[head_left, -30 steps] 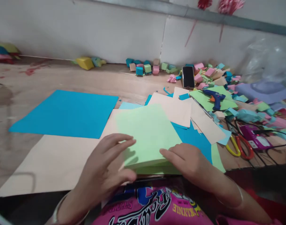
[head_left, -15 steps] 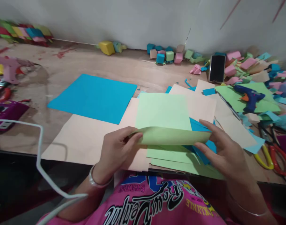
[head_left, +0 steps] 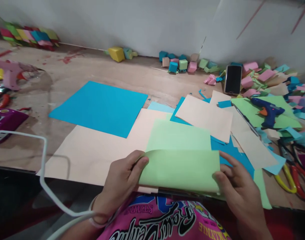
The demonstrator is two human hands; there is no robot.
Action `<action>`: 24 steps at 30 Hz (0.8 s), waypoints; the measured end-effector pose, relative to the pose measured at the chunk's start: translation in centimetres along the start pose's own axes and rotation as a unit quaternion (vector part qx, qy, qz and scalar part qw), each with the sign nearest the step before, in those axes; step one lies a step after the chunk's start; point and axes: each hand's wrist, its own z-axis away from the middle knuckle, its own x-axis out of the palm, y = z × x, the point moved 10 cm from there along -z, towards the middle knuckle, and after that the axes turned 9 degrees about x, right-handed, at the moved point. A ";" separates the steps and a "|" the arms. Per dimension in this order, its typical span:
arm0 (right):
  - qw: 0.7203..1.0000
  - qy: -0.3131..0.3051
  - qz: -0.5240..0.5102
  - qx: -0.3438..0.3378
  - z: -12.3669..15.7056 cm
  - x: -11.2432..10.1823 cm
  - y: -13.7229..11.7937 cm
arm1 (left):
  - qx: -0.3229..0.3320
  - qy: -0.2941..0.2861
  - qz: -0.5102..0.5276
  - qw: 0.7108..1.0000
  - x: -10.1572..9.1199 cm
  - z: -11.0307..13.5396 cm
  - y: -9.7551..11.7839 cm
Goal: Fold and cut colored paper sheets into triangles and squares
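Note:
A light green paper sheet [head_left: 179,170] with its near part folded up is stretched between my two hands at the table's front edge. My left hand [head_left: 126,178] pinches its left end between thumb and fingers. At the other end, my right hand [head_left: 236,186] grips the right edge, thumb in front and fingers behind. The far part of the green sheet lies over a large peach sheet [head_left: 92,155]. A blue sheet [head_left: 102,108] rests on the peach one to the left.
A blue glue gun [head_left: 268,110], a phone [head_left: 232,79] and scissors [head_left: 294,180] lie to the right beside paper scraps. Small paper cubes [head_left: 183,65] line the wall. On the left are a pink glue gun [head_left: 9,71] and a white cable [head_left: 43,160].
Both hands have come nearer my body with the green paper. Its front panel now faces me more fully and looks taller. The right fingers have closed onto the edge.

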 end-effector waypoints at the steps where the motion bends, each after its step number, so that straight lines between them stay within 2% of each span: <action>1: 1.000 -0.020 -0.015 0.006 0.0 0.4 0.3 | -0.001 0.011 -0.010 1.000 -0.1 0.0 -0.1; 3: 0.999 -0.035 -0.009 0.027 -0.1 1.0 1.3 | -0.009 0.014 -0.006 1.000 0.1 0.0 -0.4; 4: 0.999 -0.024 0.005 0.041 -0.1 1.0 1.8 | -0.017 0.007 0.014 1.000 0.5 0.0 -0.6; 7: 0.996 0.048 0.026 0.070 -0.1 0.2 2.8 | -0.053 -0.012 0.140 0.989 1.5 0.4 -1.5; 10: 0.990 0.112 0.067 0.061 0.3 -0.2 1.9 | -0.071 -0.007 0.235 0.969 1.9 0.6 -2.0; 14: 0.960 0.187 0.205 0.043 1.1 -0.4 -0.5 | -0.080 -0.006 0.167 0.983 1.8 0.4 -2.3; 17: 0.933 0.226 0.280 -0.018 1.5 -0.1 -2.4 | -0.050 0.000 0.083 0.995 1.4 -0.1 -1.5; 20: 0.896 0.241 0.356 -0.109 1.7 0.6 -3.5 | -0.002 0.002 0.011 1.000 1.2 -0.5 -0.5; 24: 0.853 0.228 0.401 -0.243 2.2 1.9 -4.5 | 0.041 -0.001 -0.029 0.999 1.3 -0.6 0.2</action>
